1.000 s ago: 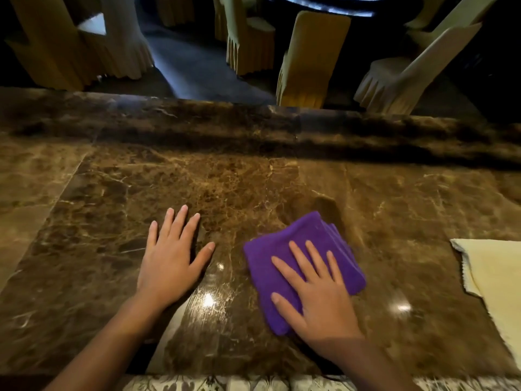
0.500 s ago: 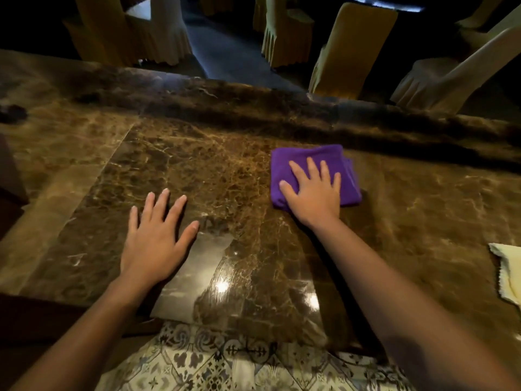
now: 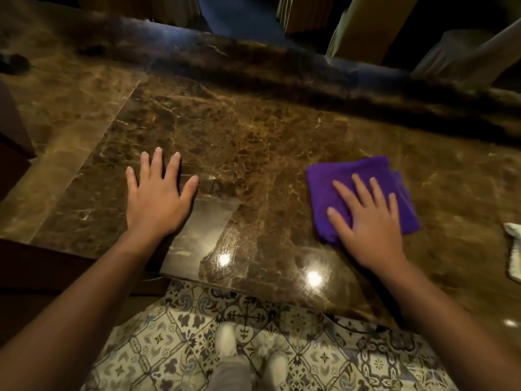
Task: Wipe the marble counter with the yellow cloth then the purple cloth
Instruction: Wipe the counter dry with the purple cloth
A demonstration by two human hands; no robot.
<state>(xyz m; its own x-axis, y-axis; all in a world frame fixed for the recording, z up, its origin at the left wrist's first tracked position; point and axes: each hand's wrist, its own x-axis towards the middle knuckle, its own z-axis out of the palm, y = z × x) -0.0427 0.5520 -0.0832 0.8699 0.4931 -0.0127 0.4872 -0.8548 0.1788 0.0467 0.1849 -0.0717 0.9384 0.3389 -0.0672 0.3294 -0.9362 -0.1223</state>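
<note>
Over on the left the left hand [image 3: 158,201] lies flat on the marble counter [image 3: 253,136], fingers spread and pointing to the far side, palm down and holding nothing; it looks to me like a brace, the forearm running back toward the near edge where the patterned floor tiles [image 3: 169,348] show below. Between the two hands is a broad stretch of bare brown stone, glossy near the edge with two bright lamp reflections on it. To the right of that gap sits the purple cloth [image 3: 352,176], folded into a rough square, its layered edges showing on its right side. The right hand [image 3: 369,221] presses flat on the near half of it, fingers splayed and aimed at the far-left, not gripping or bunching the fabric, just pinning it by weight; the far half of the cloth sticks out beyond the fingertips. So the cloth is already under the working hand, and the unwiped span, as I judge it, lies to its left, toward the resting hand, so I'd expect a sweep that way. At the far right edge a pale scrap, probably the yellow cloth [image 3: 514,249], lies apart from the purple one, mostly cut off by the frame.
</note>
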